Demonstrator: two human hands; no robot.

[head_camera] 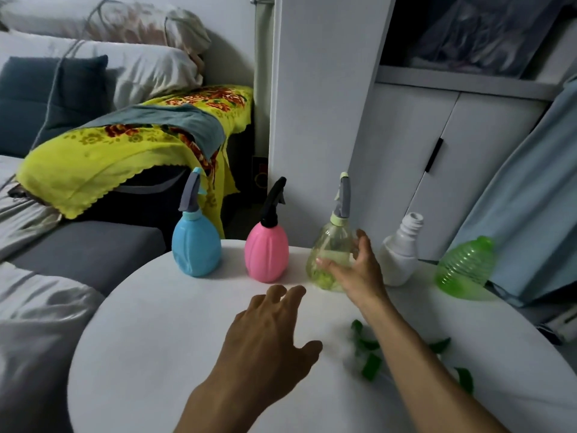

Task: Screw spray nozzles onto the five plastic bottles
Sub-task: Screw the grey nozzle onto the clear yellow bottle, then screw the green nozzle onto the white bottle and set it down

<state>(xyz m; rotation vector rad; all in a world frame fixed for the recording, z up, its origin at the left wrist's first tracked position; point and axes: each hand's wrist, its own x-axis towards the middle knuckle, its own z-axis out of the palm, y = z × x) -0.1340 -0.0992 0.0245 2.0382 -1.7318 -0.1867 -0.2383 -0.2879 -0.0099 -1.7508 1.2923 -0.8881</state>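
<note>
Five bottles stand along the far edge of the round white table (156, 339). The blue bottle (196, 248), the pink bottle (266, 253) and the clear yellowish bottle (329, 254) carry spray nozzles. The white bottle (401, 254) and the ribbed green bottle (465, 265) have bare necks. My right hand (356, 270) is spread beside the clear bottle, fingers straight, touching or just off its side. My left hand (271, 335) hovers over the table in front of the pink bottle, fingers relaxed, holding nothing. Green nozzle parts (371, 354) lie blurred under my right forearm.
A sofa with a yellow flowered cloth (125, 148) and pillows stands to the left behind the table. A white cabinet (437, 151) rises right behind the bottles. A pale blue curtain (530, 198) hangs at the right, close to the green bottle.
</note>
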